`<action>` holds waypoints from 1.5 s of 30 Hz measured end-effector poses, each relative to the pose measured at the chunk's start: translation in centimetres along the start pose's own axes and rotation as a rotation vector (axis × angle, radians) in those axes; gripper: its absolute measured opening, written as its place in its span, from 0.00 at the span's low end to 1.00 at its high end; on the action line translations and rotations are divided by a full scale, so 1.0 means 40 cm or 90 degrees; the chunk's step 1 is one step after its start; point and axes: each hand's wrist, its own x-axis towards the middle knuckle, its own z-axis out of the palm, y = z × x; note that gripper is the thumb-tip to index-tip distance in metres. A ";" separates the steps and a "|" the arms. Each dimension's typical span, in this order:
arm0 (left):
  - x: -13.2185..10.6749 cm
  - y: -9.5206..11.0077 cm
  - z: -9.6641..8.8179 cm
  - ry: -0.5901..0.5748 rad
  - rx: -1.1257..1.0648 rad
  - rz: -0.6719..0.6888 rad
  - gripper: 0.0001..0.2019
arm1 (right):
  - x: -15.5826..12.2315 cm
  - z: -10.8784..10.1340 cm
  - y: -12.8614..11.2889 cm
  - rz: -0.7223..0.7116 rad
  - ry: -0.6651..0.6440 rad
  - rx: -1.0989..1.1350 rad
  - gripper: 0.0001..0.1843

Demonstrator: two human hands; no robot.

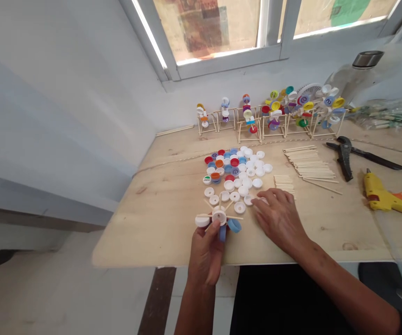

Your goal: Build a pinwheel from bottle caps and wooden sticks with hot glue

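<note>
White wall [127, 88], bright window [211, 28], pale wooden table [145, 232]

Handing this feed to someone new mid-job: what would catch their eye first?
Probably the cluster of bottle caps, mostly white with red, blue and orange ones, mid-table beyond the left hand. Next, the row of colourful cap wheels below the window, and the yellow glue gun toward the picture's right edge. Nearer, the left hand holds a white hub with radiating sticks, some tipped with white or blue caps.
</note>
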 end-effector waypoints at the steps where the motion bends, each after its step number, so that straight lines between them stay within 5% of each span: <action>1: -0.003 0.005 -0.005 0.004 -0.003 0.004 0.16 | 0.006 0.004 -0.014 -0.012 -0.001 0.017 0.08; 8: -0.012 0.012 -0.017 -0.005 -0.018 0.001 0.14 | 0.022 0.013 -0.007 0.011 0.009 -0.006 0.07; 18: 0.007 -0.028 0.063 -0.136 -0.037 -0.138 0.11 | 0.008 0.014 0.005 0.000 -0.024 -0.047 0.07; 26: 0.046 -0.006 0.074 -0.085 -0.060 -0.134 0.06 | 0.005 0.026 0.004 -0.011 -0.072 -0.067 0.11; 35: 0.036 0.065 0.028 -0.043 -0.019 -0.074 0.06 | 0.000 0.011 0.029 -0.029 -0.011 -0.004 0.11; 45: 0.001 0.026 0.023 -0.036 -0.072 -0.073 0.06 | 0.106 0.064 0.005 -0.018 0.004 -0.030 0.06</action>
